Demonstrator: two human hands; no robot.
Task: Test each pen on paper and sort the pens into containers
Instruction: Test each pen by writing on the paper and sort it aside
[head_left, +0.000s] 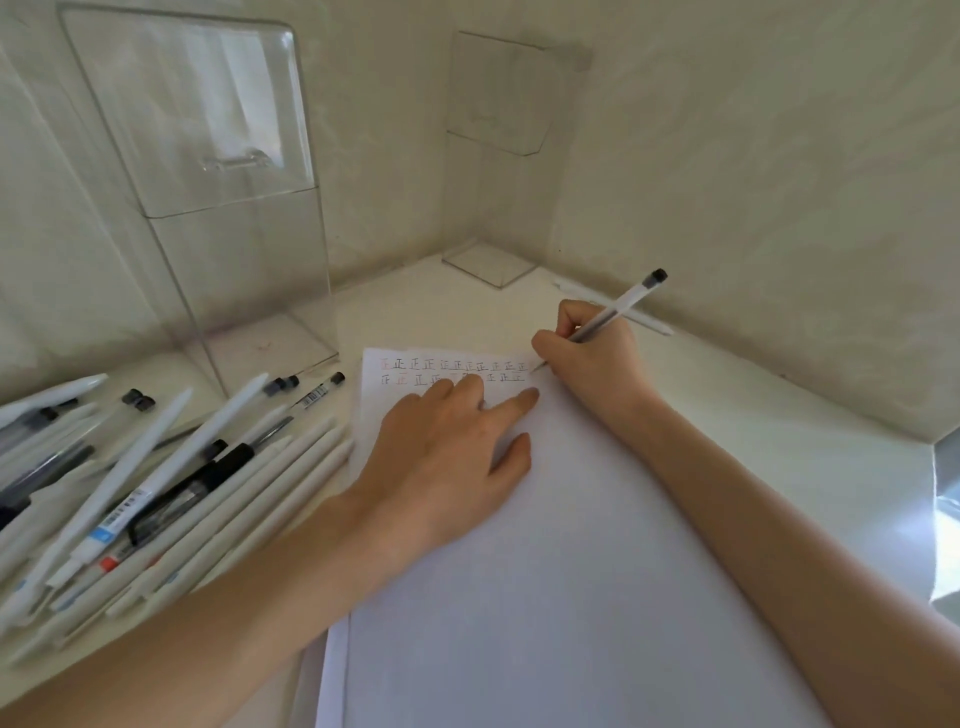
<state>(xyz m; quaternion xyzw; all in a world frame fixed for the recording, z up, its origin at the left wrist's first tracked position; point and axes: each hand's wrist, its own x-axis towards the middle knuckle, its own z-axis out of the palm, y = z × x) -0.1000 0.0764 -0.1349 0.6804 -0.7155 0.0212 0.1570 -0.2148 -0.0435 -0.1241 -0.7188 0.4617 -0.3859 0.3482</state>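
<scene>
A white sheet of paper (545, 545) lies in the middle of the table, with two rows of small written marks (452, 370) along its far edge. My right hand (592, 358) grips a clear pen with a black end cap (621, 306), its tip touching the paper at the right end of the top row. My left hand (447, 457) lies flat on the paper, fingers spread, just below the marks. A pile of several white and clear pens (156, 488) lies at the left.
A tall clear container (218, 208) stands at the back left, and a second clear container (498, 156) stands in the far corner. A white pen (649, 319) lies by the right wall behind my right hand. Walls close in the back and right.
</scene>
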